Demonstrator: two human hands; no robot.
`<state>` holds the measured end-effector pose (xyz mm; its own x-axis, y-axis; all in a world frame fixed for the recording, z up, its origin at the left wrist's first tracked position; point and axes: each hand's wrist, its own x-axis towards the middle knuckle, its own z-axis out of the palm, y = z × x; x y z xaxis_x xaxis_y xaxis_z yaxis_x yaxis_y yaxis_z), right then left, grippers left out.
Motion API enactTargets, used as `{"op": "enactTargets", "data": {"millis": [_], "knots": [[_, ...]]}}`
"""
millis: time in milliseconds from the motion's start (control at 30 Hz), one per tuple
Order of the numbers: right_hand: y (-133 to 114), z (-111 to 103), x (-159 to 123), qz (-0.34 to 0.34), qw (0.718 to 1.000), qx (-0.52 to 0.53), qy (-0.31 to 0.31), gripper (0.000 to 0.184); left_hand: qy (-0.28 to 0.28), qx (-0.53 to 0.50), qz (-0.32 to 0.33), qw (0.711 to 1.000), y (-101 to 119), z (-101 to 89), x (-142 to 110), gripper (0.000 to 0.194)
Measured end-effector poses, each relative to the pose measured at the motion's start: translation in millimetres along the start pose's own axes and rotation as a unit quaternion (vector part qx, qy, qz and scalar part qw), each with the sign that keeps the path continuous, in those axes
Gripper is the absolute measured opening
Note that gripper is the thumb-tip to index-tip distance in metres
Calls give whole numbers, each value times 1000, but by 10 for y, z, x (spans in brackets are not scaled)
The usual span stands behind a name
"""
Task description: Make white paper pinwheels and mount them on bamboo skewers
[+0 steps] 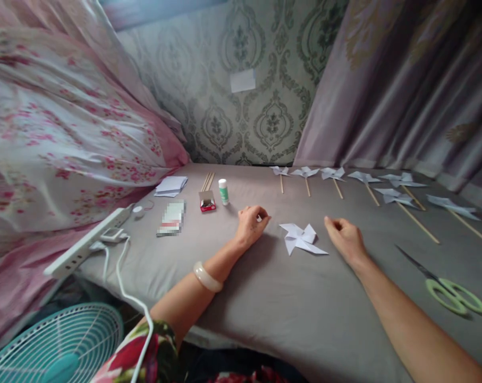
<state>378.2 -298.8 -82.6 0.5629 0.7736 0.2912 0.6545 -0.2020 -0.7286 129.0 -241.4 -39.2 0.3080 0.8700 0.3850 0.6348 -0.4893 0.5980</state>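
A white paper pinwheel (299,239), without a stick, lies flat on the grey sheet between my two hands. My left hand (253,224) rests just left of it, thumb and index finger curled into a pinch; whatever is in them, if anything, is too small to make out. On the right side, my right hand (345,239) is closed, its fingertips together and apart from the paper; their inner side is hidden. Behind my left hand stand a glue stick (223,192) with a white cap and a small open red box (207,203).
Several finished pinwheels (333,174) on wooden sticks line the back and right. Green-handled scissors (444,287) lie at right. Loose sticks (208,181), stacked paper (171,186) and a blurred-out packet (171,218) lie left, near a power strip (87,242) and fan (61,346).
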Motion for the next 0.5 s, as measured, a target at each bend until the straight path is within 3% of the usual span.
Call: {"op": "enactTargets", "data": {"millis": [167,333,500], "knots": [[136,107,21,18,998,50,-15,32,44,-34,13,998,-257,-355,-6,9],[168,142,37,19,996,78,-27,31,134,21,-125,983,-851,-868,92,26],[197,148,47,18,997,64,-26,33,135,98,-187,968,-1212,-1212,212,26]]}}
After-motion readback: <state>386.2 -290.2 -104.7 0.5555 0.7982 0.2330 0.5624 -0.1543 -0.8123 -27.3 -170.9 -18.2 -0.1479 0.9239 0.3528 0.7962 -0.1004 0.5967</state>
